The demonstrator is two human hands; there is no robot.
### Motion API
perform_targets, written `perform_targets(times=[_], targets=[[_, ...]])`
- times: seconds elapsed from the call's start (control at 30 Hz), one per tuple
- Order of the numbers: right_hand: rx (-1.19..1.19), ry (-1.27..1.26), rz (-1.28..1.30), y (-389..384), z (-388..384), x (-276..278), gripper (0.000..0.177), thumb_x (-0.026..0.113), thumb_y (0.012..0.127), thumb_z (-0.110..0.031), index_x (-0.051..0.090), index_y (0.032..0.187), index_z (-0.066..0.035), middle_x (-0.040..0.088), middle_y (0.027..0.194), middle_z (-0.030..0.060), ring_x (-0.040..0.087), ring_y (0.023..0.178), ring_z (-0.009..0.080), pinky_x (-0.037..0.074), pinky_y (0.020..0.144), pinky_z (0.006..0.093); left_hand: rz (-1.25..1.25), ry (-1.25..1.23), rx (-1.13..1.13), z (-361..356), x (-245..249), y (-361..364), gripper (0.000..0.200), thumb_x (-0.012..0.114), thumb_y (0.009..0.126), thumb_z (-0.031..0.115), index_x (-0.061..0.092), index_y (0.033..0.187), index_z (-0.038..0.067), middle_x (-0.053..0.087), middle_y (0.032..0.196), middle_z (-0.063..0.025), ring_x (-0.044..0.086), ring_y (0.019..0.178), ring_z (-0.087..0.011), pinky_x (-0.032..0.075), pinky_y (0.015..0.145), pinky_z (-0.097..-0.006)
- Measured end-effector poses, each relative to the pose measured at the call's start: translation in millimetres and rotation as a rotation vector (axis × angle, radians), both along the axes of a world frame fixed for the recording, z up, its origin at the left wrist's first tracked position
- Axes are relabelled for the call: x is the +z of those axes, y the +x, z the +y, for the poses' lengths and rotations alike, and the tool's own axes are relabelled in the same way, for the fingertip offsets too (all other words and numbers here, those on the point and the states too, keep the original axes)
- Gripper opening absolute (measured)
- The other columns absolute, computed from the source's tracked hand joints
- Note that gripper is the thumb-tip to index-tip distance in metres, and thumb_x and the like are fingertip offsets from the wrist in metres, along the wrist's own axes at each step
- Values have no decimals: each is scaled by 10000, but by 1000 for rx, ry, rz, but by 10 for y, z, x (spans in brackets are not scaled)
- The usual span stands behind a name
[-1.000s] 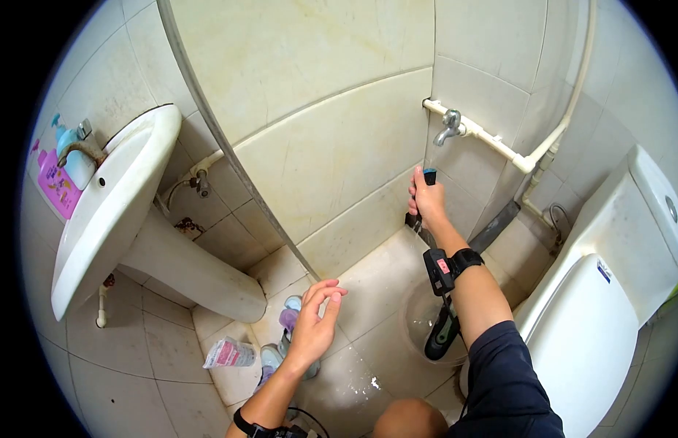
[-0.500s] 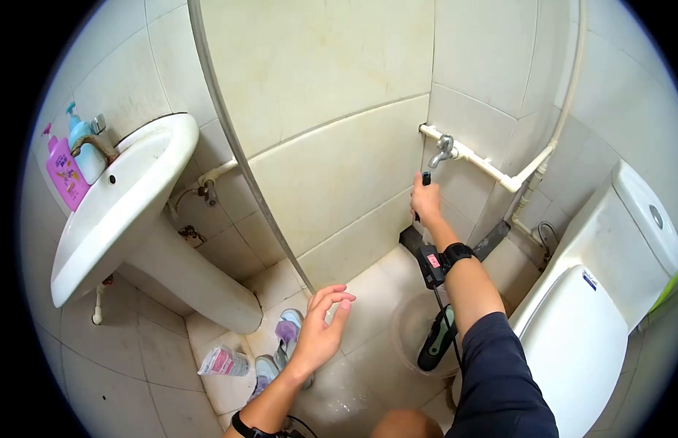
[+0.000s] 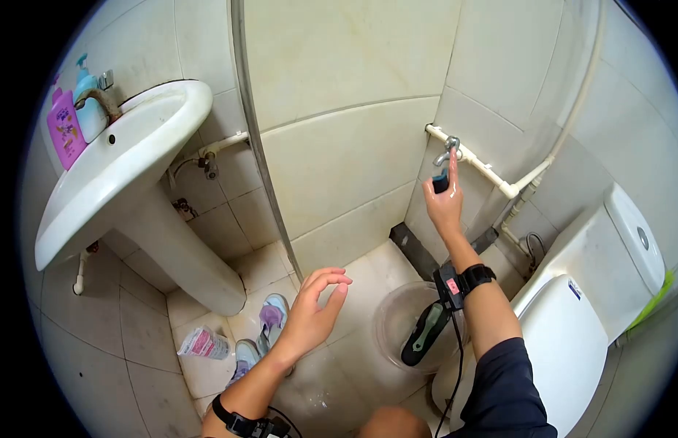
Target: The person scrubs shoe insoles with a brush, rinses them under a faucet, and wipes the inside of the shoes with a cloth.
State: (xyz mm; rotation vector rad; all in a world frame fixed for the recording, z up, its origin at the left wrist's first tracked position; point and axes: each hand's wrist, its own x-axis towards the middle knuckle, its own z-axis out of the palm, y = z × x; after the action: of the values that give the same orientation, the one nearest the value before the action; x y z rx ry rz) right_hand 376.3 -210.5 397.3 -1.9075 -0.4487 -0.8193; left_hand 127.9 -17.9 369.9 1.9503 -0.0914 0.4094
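My right hand point(image 3: 445, 203) is closed round a dark handle point(image 3: 441, 181) with a bluish end, just below the metal tap point(image 3: 447, 150). Its index finger stretches up to the tap's knob. The rest of the held object is hidden by the hand, so its kind does not show. Lower left, my left hand point(image 3: 315, 310) hovers above the floor with fingers apart and nothing in it. Below my right forearm, a translucent basin point(image 3: 380, 328) holds a black and green shoe point(image 3: 426, 334).
A toilet point(image 3: 565, 350) stands at the right and a pedestal sink point(image 3: 134, 171) at the left. Light sneakers with purple parts point(image 3: 272, 318) and a pink-and-white packet point(image 3: 205, 343) are on the tiled floor. White pipes point(image 3: 492, 175) run along the wall.
My right hand has shifted and turned, with its index finger now raised to the tap's knob. The left hand keeps much the same pose. The camera view has shifted slightly.
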Motion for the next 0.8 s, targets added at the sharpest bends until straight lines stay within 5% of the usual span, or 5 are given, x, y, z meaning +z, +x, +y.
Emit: perform_targets(times=[0.27,0.47,0.53,0.63,0.8], targets=[[68,-67,177,183,168,31,890,586,767,-198,95,1508,-222,608,746,184,586,625,305,479,637,396,-31,60,41,239,1,59,193,539,946,188,628,1011,30,573,1158,-87,530,1065,-170,396,929,-290],[125,-11,32,106,500,-655,760,699,756,-230,344,1396,-23,626,765,168,601,619,268,490,604,372,252,-179,-52,308,-133,674,274,514,955,231,608,1048,-9,626,1002,-46,556,962,-127,427,874,-275],[365,2,698,-238,727,-1002,440,737,736,-176,559,1086,22,625,734,112,584,565,191,467,514,329,270,-215,-68,293,-284,905,293,496,954,245,601,1055,-9,621,983,-47,558,943,-129,436,857,-283],[651,225,1036,-694,1059,-1427,120,674,767,-82,592,750,4,609,675,71,560,539,137,436,465,284,357,-437,71,231,-486,1057,304,500,943,279,605,1047,14,616,957,-52,558,945,-137,437,848,-289],[929,348,1373,-1246,1135,-1324,323,554,924,-316,547,1050,-19,640,911,106,649,685,190,537,573,308,208,-555,253,443,-1150,1058,418,482,950,394,548,1166,42,602,1087,-75,544,1018,-162,420,924,-319]])
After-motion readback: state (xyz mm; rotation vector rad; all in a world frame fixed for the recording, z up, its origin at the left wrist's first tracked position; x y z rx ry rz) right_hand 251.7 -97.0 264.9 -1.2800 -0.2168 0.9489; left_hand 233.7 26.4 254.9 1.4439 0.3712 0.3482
